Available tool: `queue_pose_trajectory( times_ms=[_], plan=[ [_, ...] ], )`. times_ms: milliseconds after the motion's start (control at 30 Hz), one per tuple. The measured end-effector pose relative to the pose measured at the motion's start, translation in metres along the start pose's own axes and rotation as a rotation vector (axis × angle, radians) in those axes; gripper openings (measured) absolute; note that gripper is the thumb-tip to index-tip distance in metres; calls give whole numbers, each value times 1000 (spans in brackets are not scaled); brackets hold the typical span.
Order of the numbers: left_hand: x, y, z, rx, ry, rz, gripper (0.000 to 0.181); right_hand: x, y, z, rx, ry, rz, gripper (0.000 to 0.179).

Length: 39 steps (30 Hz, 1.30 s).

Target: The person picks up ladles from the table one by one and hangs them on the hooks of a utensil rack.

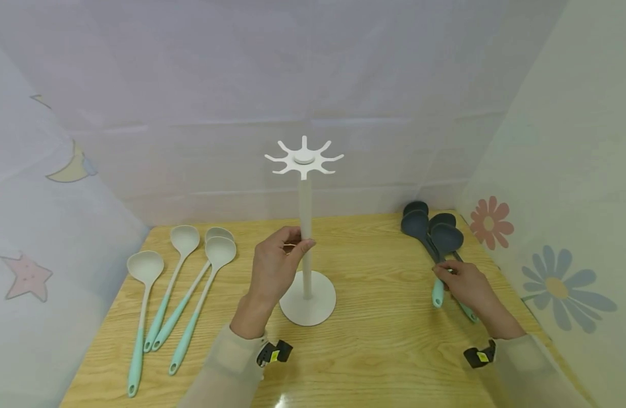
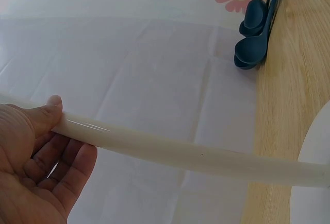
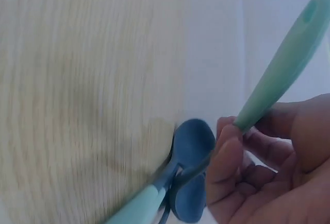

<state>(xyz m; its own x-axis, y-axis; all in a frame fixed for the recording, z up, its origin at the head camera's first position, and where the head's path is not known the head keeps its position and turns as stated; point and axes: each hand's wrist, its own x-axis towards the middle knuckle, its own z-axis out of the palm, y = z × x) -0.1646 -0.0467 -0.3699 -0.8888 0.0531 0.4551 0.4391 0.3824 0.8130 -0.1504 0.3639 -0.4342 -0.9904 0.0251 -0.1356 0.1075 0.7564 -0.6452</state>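
At the middle of the table stands a white utensil stand (image 1: 306, 209) with a round base and a star-shaped rack of slots on top. My left hand (image 1: 277, 263) holds its pole between thumb and fingers, seen closer as the pole (image 2: 206, 157) in the left wrist view. On the right, my right hand (image 1: 466, 283) pinches a dark-headed ladle by its mint handle (image 3: 283, 67), whose end is tilted up from the table. Other dark ladles (image 1: 415, 222) lie overlapping beside it, partly hidden by one another and by the hand.
Several cream ladles (image 1: 221, 250) with mint handles lie on the left of the wooden table (image 1: 374, 340). A pale cloth (image 1: 216, 113) hangs behind, and printed side sheets (image 1: 563, 170) flank the table.
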Motion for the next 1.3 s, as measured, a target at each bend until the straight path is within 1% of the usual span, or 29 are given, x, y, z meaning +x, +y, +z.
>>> queue_pose_trajectory(
  times_ms=[100,133,200,267,333,367,433,567,667,733,767,933,1000,1033,1100,1167,1233,1300],
  plan=[
    [0,0,0,0,-1,-1,19,0,-6,4,152,-13,-16,52],
    [0,0,0,-1,-2,-2,19,1,-7,5,190,-11,-33,51],
    [0,-1,0,-4,-2,-3,19,2,-10,8,257,-9,-67,48],
    [0,0,0,-5,-1,-5,19,3,-13,12,281,12,-119,46],
    [0,0,0,-6,1,-9,20,4,-16,15,263,61,-183,45],
    [0,0,0,-8,1,-12,20,5,-17,17,231,97,-216,44],
    [1,0,0,-6,1,-24,20,7,-21,21,161,195,-284,40],
    [0,1,0,-14,-4,-53,19,12,-28,27,-1,418,-417,30],
    [0,1,0,-16,-5,-66,19,16,-34,26,-103,537,-537,28],
    [0,1,0,-20,-3,-65,18,20,-38,24,-158,566,-599,27],
    [0,1,0,-19,-2,-65,18,21,-40,23,-174,564,-615,26],
    [0,1,0,-11,2,-59,17,27,-46,18,-219,532,-617,22],
    [-1,1,0,-12,2,-60,17,28,-48,18,-219,553,-626,24],
    [-1,1,0,-14,3,-62,17,28,-50,18,-216,577,-638,25],
    [-1,1,1,-18,3,-60,17,27,-56,18,-189,622,-660,27],
    [-1,1,0,-18,4,-63,18,25,-64,18,-139,664,-680,27],
    [0,1,0,-11,7,-59,19,21,-76,19,-69,676,-694,24],
    [1,0,-1,-6,9,-60,19,17,-91,21,19,669,-704,21]
  ],
)
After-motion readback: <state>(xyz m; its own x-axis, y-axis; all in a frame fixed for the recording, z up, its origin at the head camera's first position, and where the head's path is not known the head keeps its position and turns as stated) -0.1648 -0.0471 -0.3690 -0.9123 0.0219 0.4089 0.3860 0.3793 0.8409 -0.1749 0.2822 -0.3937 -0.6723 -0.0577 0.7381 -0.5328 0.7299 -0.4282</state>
